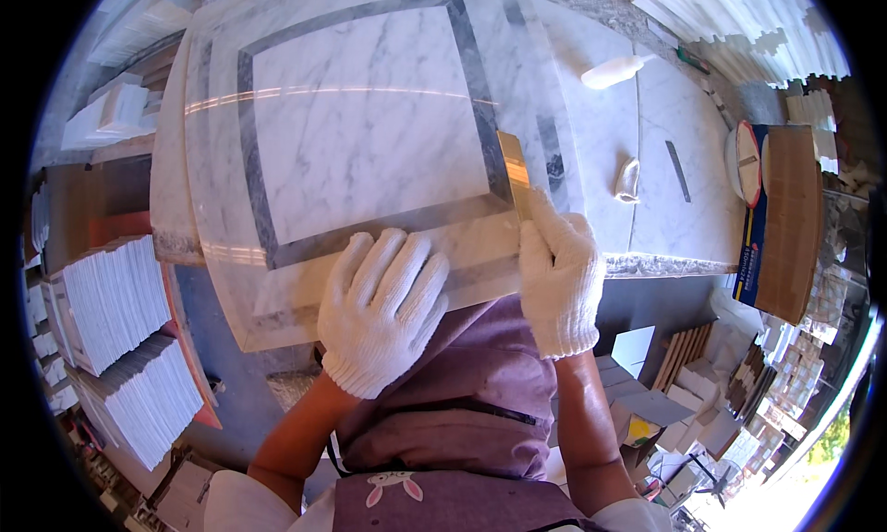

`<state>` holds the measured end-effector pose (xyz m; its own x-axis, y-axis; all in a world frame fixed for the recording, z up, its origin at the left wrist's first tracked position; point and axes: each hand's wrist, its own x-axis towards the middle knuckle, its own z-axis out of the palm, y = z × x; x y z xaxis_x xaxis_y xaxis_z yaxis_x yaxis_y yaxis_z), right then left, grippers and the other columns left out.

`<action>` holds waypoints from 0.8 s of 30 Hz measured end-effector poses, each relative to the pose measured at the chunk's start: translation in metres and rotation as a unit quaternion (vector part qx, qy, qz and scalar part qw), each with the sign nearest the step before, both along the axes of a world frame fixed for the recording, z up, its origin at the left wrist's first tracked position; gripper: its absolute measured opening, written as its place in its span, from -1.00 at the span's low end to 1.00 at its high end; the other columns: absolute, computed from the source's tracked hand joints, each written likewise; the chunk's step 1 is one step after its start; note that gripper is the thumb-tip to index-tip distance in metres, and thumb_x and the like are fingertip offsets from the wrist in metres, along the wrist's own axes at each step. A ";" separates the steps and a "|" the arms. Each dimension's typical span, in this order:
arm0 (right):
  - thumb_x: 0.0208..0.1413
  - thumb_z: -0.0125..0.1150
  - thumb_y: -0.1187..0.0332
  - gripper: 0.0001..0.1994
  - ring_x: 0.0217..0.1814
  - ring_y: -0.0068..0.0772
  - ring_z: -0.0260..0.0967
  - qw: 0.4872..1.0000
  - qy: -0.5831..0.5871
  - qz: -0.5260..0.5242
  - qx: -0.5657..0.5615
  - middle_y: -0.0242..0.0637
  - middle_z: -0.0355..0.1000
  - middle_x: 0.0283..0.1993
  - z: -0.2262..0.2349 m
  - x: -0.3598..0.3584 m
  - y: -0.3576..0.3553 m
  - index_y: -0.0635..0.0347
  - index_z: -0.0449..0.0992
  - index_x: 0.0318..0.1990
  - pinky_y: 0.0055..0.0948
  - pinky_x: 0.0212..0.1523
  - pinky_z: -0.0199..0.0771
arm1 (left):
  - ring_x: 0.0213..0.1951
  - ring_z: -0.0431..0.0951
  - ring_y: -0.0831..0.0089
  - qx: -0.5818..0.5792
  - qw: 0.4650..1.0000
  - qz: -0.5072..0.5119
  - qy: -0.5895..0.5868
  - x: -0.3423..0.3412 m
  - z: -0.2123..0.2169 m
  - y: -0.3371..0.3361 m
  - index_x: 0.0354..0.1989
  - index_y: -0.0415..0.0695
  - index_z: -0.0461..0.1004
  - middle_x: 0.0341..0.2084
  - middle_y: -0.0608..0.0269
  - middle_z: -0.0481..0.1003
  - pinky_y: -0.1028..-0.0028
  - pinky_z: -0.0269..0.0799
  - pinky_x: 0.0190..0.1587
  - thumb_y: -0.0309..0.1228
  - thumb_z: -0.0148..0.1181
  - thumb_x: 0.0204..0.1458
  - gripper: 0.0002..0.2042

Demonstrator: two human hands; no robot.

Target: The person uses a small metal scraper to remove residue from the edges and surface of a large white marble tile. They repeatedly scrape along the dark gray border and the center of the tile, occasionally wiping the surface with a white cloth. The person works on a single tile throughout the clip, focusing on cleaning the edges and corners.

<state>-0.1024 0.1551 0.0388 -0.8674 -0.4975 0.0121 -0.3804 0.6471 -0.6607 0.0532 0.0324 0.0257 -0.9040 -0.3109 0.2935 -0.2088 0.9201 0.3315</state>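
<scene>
A large glossy marble panel (370,135), white with grey veins and a dark grey square border, lies in front of me and overhangs the near edge of the worktable. My left hand (383,301), in a white knit glove, rests on its near border with the fingers spread. In a matching glove, my right hand (561,278) grips a flat gold-coloured strip (513,172) at the panel's near right corner. The strip points away from me, along the dark border. Its lower end is hidden in the glove, and I cannot tell whether it is a scraper blade.
On the worktable (591,135) to the right are a white squeeze bottle (612,72), a small crumpled whitish piece (627,181) and a thin dark strip (678,172). A cardboard box (790,223) stands at the right edge. Stacked white slabs (115,296) fill the left side.
</scene>
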 end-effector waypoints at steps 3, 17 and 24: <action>0.19 0.20 0.49 -0.68 -0.39 -0.16 0.43 0.999 0.033 0.027 0.024 -0.12 0.42 -0.41 -0.004 0.005 0.004 0.21 0.63 0.09 -0.27 -0.33 0.43 | 0.17 0.47 0.13 0.004 1.000 0.000 -0.008 0.001 0.001 0.001 -0.05 -0.06 0.61 0.06 0.19 0.51 0.00 0.34 0.27 -0.31 0.39 -0.13 -0.61; 0.22 0.15 0.58 -0.64 -0.41 -0.50 0.39 0.972 -0.196 0.008 -0.130 -0.29 0.42 -0.39 0.015 0.023 0.032 0.21 0.61 0.15 -0.49 -0.36 0.43 | 0.11 0.51 0.13 0.067 0.996 0.015 0.064 0.007 0.002 -0.001 0.05 -0.09 0.57 0.05 0.14 0.52 0.08 0.38 0.24 -0.35 0.39 -0.04 -0.58; 0.23 0.21 0.60 -0.51 -0.39 -0.63 0.34 0.911 -0.342 0.105 -0.207 -0.39 0.40 -0.27 0.022 0.074 0.079 0.25 0.44 0.33 -0.58 -0.32 0.44 | -0.23 0.55 0.56 0.574 0.812 0.069 0.075 0.014 0.028 0.028 0.08 -0.25 0.54 -0.23 0.24 0.59 0.48 0.50 -0.18 -0.36 0.39 0.13 -0.62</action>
<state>-0.0286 0.2338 0.0605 -0.6285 -0.7289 -0.2714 0.1255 0.2494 -0.9603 0.0668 0.0604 0.0534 -0.8182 -0.5526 -0.1586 -0.1620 -0.0431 0.9859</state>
